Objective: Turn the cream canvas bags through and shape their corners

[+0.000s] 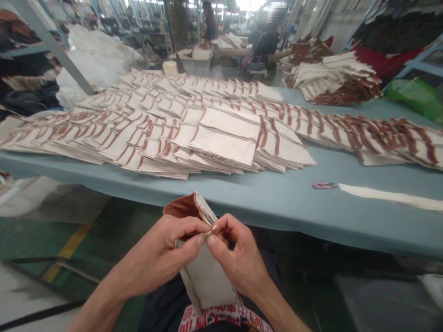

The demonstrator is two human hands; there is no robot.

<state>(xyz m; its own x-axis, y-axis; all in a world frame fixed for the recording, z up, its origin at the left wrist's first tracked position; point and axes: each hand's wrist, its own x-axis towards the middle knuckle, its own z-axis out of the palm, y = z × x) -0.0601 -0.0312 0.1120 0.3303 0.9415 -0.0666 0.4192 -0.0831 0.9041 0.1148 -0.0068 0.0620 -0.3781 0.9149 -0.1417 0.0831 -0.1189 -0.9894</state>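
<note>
A cream fabric pouch with a brown lining [211,281] rests upright over my lap, its mouth spread toward the table. My left hand [169,251] pinches the pouch's edge between thumb and forefinger. Fingertip to fingertip with it, my right hand [237,253] pinches the same edge from the other side. A small whitish bit shows between the fingertips, too small to name. Part of the opening and the brown inside lies behind my fingers.
Overlapping cream-and-brown fabric pieces [221,133] cover much of the blue-green table [249,198]. Pink thread snips [324,186] lie beside a cream strip [387,196] at right. Another fabric pile [339,78] and a green bag [415,94] sit behind. People work in the background.
</note>
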